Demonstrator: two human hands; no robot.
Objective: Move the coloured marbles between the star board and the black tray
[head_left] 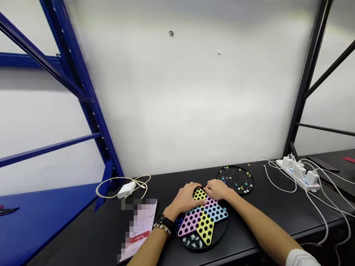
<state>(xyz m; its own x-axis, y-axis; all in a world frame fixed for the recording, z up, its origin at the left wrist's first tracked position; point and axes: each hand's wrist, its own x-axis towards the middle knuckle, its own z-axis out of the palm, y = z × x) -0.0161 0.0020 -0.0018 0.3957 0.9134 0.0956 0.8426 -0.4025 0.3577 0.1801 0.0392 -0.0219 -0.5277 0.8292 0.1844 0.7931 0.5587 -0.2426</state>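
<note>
My left hand (184,198) and my right hand (217,189) lie side by side on the far part of a round black Chinese checkers board (222,231). Its star-shaped insert (205,221) has yellow, pink and blue points with black holes. The fingers of both hands rest around the star's far yellow point, which they partly hide. Neither hand visibly grips anything. A recess near my side holds several pale marbles (193,242). Behind my right hand lies a second round black board (235,180) with small coloured marbles on it. My left wrist has a black watch (165,222) and a beaded bracelet (162,228).
The black table (77,232) runs along a white wall. Left of my hands lie a partly blurred paper sheet (140,229) and a white charger (127,190) with its cable. At right, a white power strip (298,173) trails several white cables. Blue shelving (88,111) stands at left.
</note>
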